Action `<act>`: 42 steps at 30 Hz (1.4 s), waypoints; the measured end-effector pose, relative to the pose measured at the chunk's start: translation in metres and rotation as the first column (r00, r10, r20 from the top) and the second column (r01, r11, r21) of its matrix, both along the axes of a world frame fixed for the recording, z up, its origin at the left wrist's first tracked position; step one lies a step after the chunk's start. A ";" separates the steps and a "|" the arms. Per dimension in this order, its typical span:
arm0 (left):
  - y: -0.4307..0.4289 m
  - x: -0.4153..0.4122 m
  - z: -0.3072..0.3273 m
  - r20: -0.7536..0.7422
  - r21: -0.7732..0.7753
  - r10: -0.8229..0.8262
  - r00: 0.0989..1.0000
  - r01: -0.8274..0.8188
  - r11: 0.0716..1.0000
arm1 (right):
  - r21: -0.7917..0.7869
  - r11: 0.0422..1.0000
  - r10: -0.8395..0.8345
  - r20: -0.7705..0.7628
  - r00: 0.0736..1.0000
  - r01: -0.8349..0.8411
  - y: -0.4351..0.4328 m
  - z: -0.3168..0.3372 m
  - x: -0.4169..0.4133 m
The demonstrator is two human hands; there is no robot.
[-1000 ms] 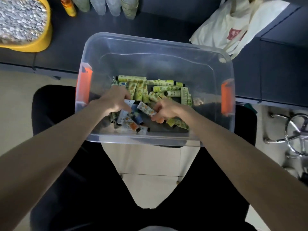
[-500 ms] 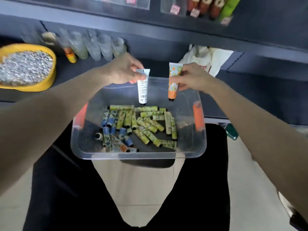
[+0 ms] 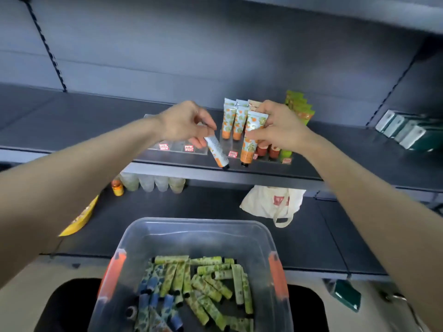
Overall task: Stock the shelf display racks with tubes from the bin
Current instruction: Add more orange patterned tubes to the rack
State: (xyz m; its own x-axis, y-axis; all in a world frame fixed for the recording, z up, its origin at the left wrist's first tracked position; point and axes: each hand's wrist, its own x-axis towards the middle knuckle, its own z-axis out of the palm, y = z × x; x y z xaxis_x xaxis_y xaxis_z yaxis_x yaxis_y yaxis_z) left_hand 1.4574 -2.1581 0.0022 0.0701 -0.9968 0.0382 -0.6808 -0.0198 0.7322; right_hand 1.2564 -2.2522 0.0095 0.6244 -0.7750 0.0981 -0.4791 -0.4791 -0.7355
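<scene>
A clear plastic bin (image 3: 134, 238) with orange handles sits on my lap, holding several green and blue tubes (image 3: 203, 283). My left hand (image 3: 184, 123) pinches a white tube (image 3: 217, 152) by its crimped end, cap pointing down and to the right. My right hand (image 3: 278, 128) grips an orange-and-white tube (image 3: 250, 140), cap down, in front of the clear display rack (image 3: 199, 152) on the shelf. Orange tubes (image 3: 233, 119) stand upright in the rack just behind both hands, with green tubes (image 3: 299, 109) to their right.
White and green boxes (image 3: 402, 130) stand at the shelf's right. On the lower shelf are pale bottles (image 3: 153, 183), a small orange bottle (image 3: 117, 188), a yellow tub (image 3: 80, 218) and a white cloth bag (image 3: 271, 203).
Both hands came up out of the bin, each with a tube, and rose from above the bin to the shelf rack. The view tilted upward.
</scene>
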 end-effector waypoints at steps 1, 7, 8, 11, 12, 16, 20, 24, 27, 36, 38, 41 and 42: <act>-0.004 0.000 0.006 0.028 0.017 -0.013 1.000 0.012 1.000 | -0.024 1.000 0.000 -0.007 1.000 0.000 -0.005 0.006 0.001; -0.033 0.008 0.028 0.249 0.019 -0.043 0.967 0.039 0.999 | -0.075 0.997 -0.016 -0.027 1.000 0.014 -0.028 0.032 0.007; -0.037 0.009 0.030 0.293 -0.001 -0.029 0.956 0.031 1.000 | -0.077 0.997 -0.013 -0.018 1.000 0.012 -0.031 0.034 0.010; -0.051 0.011 0.036 0.364 -0.060 0.016 0.931 0.007 0.998 | -0.139 0.990 -0.009 -0.036 0.999 0.003 -0.043 0.039 0.019; -0.056 0.012 0.036 0.368 -0.078 0.011 0.930 0.019 0.997 | -0.174 0.985 -0.014 -0.058 0.998 0.004 -0.048 0.041 0.022; -0.082 0.017 0.034 0.317 -0.064 0.066 0.946 -0.048 0.997 | -0.215 0.977 -0.029 -0.111 0.993 0.005 -0.065 0.043 0.036; -0.104 0.022 0.022 0.324 -0.101 0.088 0.942 -0.058 0.993 | -0.228 0.974 -0.037 -0.184 0.982 -0.006 -0.079 0.038 0.050; -0.118 0.025 0.007 0.296 -0.087 0.050 0.954 -0.026 0.996 | -0.252 0.968 -0.052 -0.238 0.970 -0.010 -0.091 0.030 0.059; -0.121 0.023 0.003 0.297 -0.106 0.024 0.954 0.008 0.994 | -0.298 0.954 -0.075 -0.280 0.957 -0.012 -0.093 0.025 0.062; -0.131 0.021 -0.012 0.288 -0.102 -0.029 0.957 0.060 0.993 | -0.363 0.931 -0.114 -0.382 0.917 -0.036 -0.096 0.014 0.069; -0.133 0.021 -0.016 0.287 -0.094 -0.035 0.957 0.064 0.994 | -0.367 0.929 -0.113 -0.395 0.912 -0.044 -0.099 0.010 0.071; -0.133 0.022 -0.021 0.312 -0.064 -0.065 0.948 0.089 0.994 | -0.394 0.917 -0.124 -0.441 0.889 -0.068 -0.101 0.004 0.073; -0.133 0.022 -0.023 0.315 -0.060 -0.068 0.947 0.091 0.994 | -0.401 0.913 -0.128 -0.456 0.881 -0.075 -0.101 0.003 0.074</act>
